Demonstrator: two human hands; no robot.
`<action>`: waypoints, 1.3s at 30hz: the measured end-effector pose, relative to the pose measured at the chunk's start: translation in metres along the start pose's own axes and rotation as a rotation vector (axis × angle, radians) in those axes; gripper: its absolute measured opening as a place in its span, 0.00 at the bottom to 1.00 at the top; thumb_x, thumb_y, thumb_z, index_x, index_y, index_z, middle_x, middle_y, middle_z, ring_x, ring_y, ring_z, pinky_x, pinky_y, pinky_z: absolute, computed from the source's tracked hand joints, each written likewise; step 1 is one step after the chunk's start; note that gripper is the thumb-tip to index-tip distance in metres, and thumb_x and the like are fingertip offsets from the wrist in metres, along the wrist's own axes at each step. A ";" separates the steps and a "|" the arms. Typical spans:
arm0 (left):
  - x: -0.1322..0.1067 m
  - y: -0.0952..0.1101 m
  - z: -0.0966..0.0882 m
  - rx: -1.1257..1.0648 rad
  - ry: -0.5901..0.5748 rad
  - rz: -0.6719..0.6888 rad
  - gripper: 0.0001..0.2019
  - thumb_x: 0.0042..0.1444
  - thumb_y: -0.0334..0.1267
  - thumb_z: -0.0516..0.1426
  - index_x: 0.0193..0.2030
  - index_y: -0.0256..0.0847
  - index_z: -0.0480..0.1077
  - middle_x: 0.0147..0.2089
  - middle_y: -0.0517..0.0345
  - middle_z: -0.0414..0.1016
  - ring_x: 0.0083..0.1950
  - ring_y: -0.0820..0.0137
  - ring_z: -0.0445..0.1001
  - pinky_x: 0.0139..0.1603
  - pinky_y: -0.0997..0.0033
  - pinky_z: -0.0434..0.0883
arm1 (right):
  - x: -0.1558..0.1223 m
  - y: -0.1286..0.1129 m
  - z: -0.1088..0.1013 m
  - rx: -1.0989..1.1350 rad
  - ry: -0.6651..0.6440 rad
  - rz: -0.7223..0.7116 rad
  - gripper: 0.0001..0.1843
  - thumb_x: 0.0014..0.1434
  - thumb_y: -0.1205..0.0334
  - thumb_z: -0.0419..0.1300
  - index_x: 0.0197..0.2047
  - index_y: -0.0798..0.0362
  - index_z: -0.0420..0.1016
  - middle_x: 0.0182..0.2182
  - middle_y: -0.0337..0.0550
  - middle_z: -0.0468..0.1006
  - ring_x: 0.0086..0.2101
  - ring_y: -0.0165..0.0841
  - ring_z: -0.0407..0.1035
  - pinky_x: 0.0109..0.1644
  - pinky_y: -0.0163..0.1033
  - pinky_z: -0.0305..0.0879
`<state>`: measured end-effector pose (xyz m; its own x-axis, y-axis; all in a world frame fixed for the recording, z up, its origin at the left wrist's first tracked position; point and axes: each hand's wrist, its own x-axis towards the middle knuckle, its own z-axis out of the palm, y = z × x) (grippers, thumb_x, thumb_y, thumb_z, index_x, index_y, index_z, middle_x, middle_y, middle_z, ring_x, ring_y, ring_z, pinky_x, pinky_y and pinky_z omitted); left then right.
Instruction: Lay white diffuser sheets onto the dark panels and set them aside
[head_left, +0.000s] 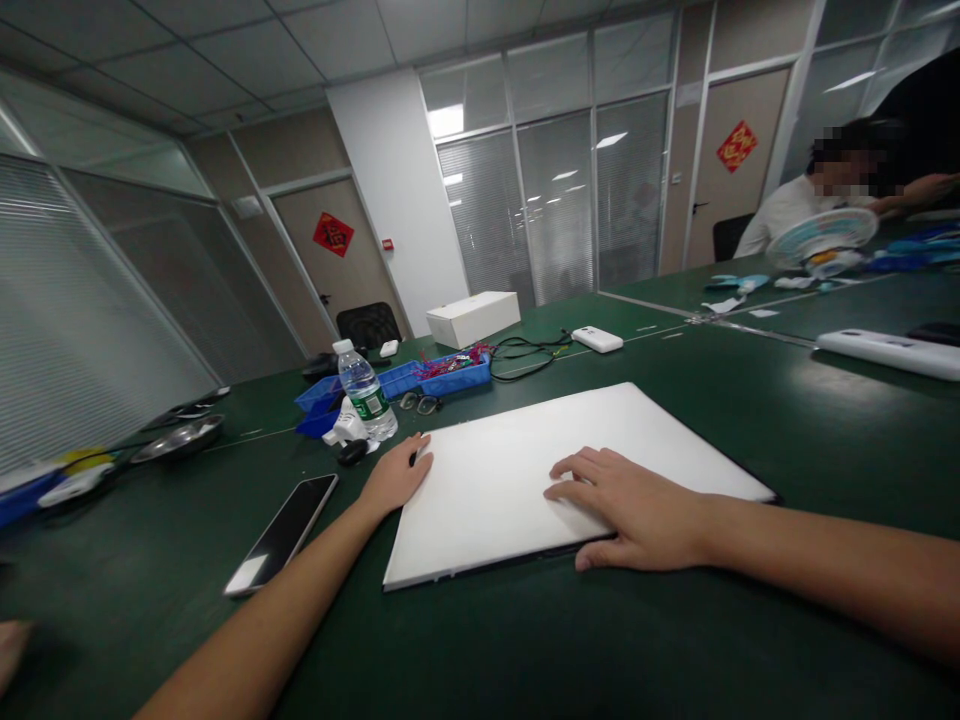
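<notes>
A flat white board with a thin dark edge lies on the table in front of me. My left hand rests at its left edge, with thumb and forefinger apart; the other fingers are partly hidden. Over the near right part of the board lies my right hand, its fingers spread and slightly bent, the thumb stretched past the near edge. Nothing is held in it. A smartphone lies screen up to the left of my left forearm.
Beyond my left hand stand a water bottle, a black computer mouse, glasses and blue trays with wires. A white box is farther back. At the far right sits a person near a tilted patterned plate.
</notes>
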<state>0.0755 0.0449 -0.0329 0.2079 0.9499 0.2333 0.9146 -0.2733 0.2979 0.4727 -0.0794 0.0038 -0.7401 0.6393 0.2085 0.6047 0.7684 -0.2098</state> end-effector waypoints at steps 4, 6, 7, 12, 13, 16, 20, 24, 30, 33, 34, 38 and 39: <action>0.001 -0.001 0.001 0.010 -0.016 0.005 0.31 0.63 0.51 0.49 0.67 0.35 0.69 0.72 0.46 0.65 0.73 0.56 0.62 0.73 0.55 0.59 | -0.001 0.000 0.000 -0.049 0.046 -0.030 0.37 0.61 0.34 0.58 0.63 0.50 0.70 0.60 0.55 0.69 0.56 0.47 0.64 0.59 0.55 0.59; 0.001 -0.002 0.001 0.013 -0.018 0.011 0.32 0.63 0.52 0.49 0.67 0.35 0.69 0.72 0.45 0.65 0.74 0.56 0.62 0.73 0.55 0.59 | -0.001 0.001 0.000 -0.106 0.091 -0.102 0.33 0.63 0.36 0.57 0.62 0.50 0.71 0.60 0.54 0.70 0.55 0.46 0.65 0.58 0.54 0.59; 0.001 -0.002 0.001 0.014 -0.017 0.014 0.32 0.63 0.52 0.49 0.67 0.34 0.69 0.72 0.45 0.65 0.74 0.56 0.62 0.74 0.55 0.58 | -0.001 0.000 0.000 -0.142 0.119 -0.153 0.31 0.65 0.38 0.56 0.61 0.50 0.71 0.59 0.54 0.71 0.55 0.45 0.65 0.57 0.53 0.58; 0.000 -0.001 0.000 -0.003 -0.009 0.017 0.32 0.63 0.51 0.49 0.67 0.33 0.69 0.71 0.44 0.65 0.73 0.54 0.63 0.73 0.53 0.59 | -0.001 -0.004 -0.001 -0.327 0.297 -0.433 0.14 0.69 0.54 0.57 0.52 0.52 0.74 0.48 0.48 0.78 0.46 0.37 0.69 0.48 0.45 0.59; 0.000 -0.001 0.000 -0.009 -0.007 0.015 0.32 0.63 0.51 0.49 0.67 0.33 0.70 0.71 0.44 0.65 0.73 0.54 0.63 0.73 0.53 0.59 | -0.001 -0.005 -0.001 -0.361 0.328 -0.487 0.12 0.68 0.57 0.57 0.50 0.53 0.75 0.46 0.47 0.79 0.45 0.36 0.70 0.46 0.44 0.59; 0.000 -0.002 0.000 -0.040 0.000 0.000 0.31 0.62 0.52 0.51 0.66 0.35 0.70 0.71 0.46 0.65 0.73 0.55 0.63 0.74 0.54 0.58 | -0.002 -0.009 0.000 -0.433 0.377 -0.604 0.08 0.67 0.65 0.57 0.48 0.54 0.75 0.42 0.47 0.80 0.42 0.35 0.71 0.42 0.43 0.59; 0.003 -0.006 0.000 -0.146 -0.015 -0.020 0.32 0.61 0.53 0.51 0.65 0.37 0.72 0.71 0.48 0.65 0.74 0.57 0.61 0.75 0.55 0.55 | -0.005 -0.010 -0.001 -0.457 0.407 -0.645 0.09 0.66 0.66 0.56 0.47 0.51 0.76 0.42 0.47 0.80 0.39 0.34 0.73 0.37 0.43 0.62; 0.007 -0.013 -0.001 -0.275 -0.006 -0.047 0.28 0.62 0.50 0.48 0.61 0.39 0.75 0.69 0.52 0.69 0.73 0.57 0.63 0.75 0.53 0.55 | -0.008 -0.004 -0.008 -0.516 0.464 -0.690 0.07 0.65 0.66 0.57 0.42 0.54 0.77 0.46 0.49 0.81 0.40 0.36 0.75 0.35 0.43 0.65; 0.009 -0.017 -0.003 -0.329 -0.016 -0.021 0.27 0.53 0.36 0.51 0.58 0.41 0.78 0.66 0.58 0.72 0.73 0.60 0.64 0.76 0.55 0.54 | -0.012 0.009 -0.028 -0.607 0.526 -0.727 0.06 0.64 0.66 0.60 0.42 0.56 0.77 0.50 0.54 0.80 0.47 0.41 0.76 0.37 0.43 0.69; 0.007 -0.013 -0.004 -0.295 -0.002 0.004 0.26 0.54 0.40 0.55 0.59 0.43 0.77 0.65 0.55 0.74 0.72 0.56 0.65 0.75 0.52 0.56 | -0.014 0.015 -0.037 -0.623 0.587 -0.678 0.06 0.64 0.67 0.59 0.43 0.56 0.76 0.51 0.55 0.80 0.50 0.42 0.75 0.40 0.44 0.70; 0.005 -0.011 -0.005 -0.287 -0.003 0.016 0.26 0.54 0.42 0.56 0.59 0.43 0.77 0.64 0.54 0.75 0.71 0.54 0.66 0.75 0.51 0.58 | -0.015 0.017 -0.040 -0.620 0.614 -0.651 0.06 0.64 0.68 0.59 0.44 0.56 0.76 0.52 0.55 0.80 0.51 0.42 0.75 0.42 0.45 0.70; -0.001 0.001 -0.010 -0.257 -0.016 0.080 0.32 0.49 0.52 0.63 0.61 0.43 0.76 0.65 0.52 0.74 0.70 0.48 0.67 0.72 0.49 0.62 | -0.018 0.026 -0.046 -0.598 0.672 -0.533 0.09 0.66 0.69 0.57 0.48 0.54 0.74 0.55 0.53 0.79 0.54 0.40 0.73 0.47 0.45 0.68; -0.003 0.004 -0.011 -0.244 -0.021 0.095 0.34 0.48 0.53 0.64 0.62 0.43 0.75 0.66 0.51 0.73 0.70 0.48 0.67 0.72 0.50 0.62 | -0.018 0.027 -0.047 -0.595 0.676 -0.511 0.09 0.66 0.69 0.56 0.48 0.54 0.74 0.55 0.53 0.79 0.54 0.39 0.73 0.48 0.45 0.67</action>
<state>0.0743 0.0395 -0.0219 0.2980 0.9205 0.2527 0.7807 -0.3873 0.4903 0.5166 -0.0688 0.0391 -0.7404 -0.0255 0.6716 0.4488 0.7252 0.5223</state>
